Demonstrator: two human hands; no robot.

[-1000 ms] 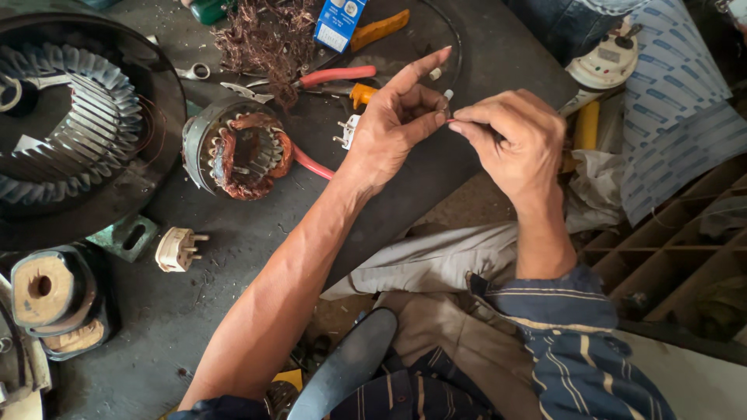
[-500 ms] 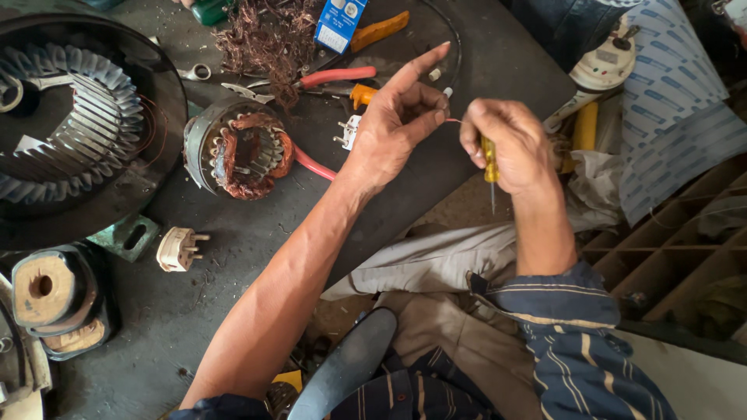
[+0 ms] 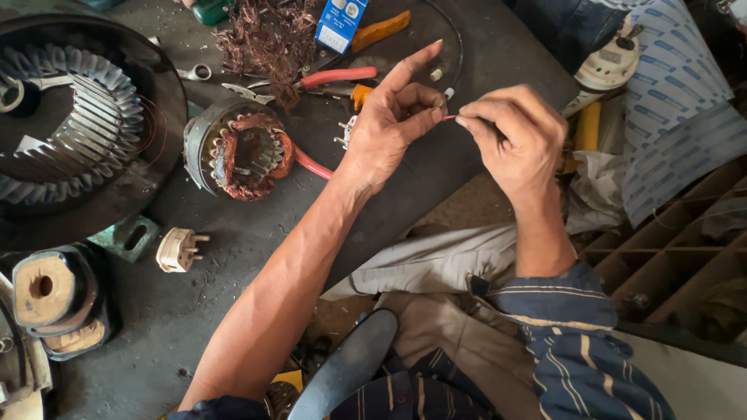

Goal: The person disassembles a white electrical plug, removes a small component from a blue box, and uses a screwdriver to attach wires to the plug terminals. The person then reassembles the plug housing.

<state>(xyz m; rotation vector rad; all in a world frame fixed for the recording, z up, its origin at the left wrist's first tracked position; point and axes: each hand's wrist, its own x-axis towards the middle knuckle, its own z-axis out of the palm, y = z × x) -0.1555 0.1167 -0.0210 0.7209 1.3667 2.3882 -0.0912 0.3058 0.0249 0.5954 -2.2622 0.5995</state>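
Hands pinch 1 thin red wire (image 3: 449, 117): left hand (image 3: 389, 124) and right hand (image 3: 517, 136), beside coiled copper stator (image 3: 237, 148).

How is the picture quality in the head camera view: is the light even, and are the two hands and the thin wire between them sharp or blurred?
Head view: soft, even daylight, no harsh glare; the left hand and right hand look sharp, the thin reddish wire between their fingertips is tiny but visible; the round copper-wound motor stator is clear; straight edges bend slightly toward the frame corners.

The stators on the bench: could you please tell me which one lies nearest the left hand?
The small stator with copper windings, just beside the left hand's wrist. The large black stator lies farther off, at the bench's far left.
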